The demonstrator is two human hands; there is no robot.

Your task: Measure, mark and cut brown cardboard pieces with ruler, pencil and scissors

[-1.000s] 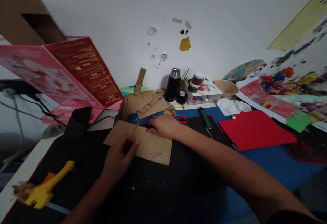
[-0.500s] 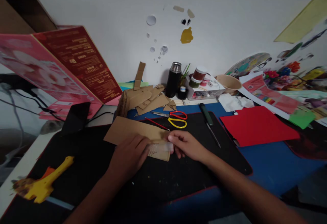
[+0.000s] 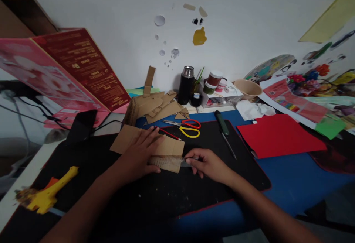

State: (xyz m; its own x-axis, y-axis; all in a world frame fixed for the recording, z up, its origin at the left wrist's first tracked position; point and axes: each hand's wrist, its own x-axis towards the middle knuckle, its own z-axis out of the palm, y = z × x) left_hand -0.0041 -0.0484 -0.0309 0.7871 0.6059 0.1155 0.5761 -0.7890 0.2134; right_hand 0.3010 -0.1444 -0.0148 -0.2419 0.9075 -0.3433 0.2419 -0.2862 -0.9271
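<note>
The right hand (image 3: pixel 206 165) has come from near the desk's rear edge towards its front edge, baring the scissors (image 3: pixel 190 128). The left hand (image 3: pixel 140 152), curled a second ago, now spreads over the cardboard (image 3: pixel 174 147), its thumb beside the clear strip (image 3: pixel 166 161).

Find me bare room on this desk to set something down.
Two patches: the black mat between the left forearm and right forearm, bare but for specks, and the blue surface nearer than the red sheet. Crowded along the wall: cardboard scraps, black flask, jars.
</note>
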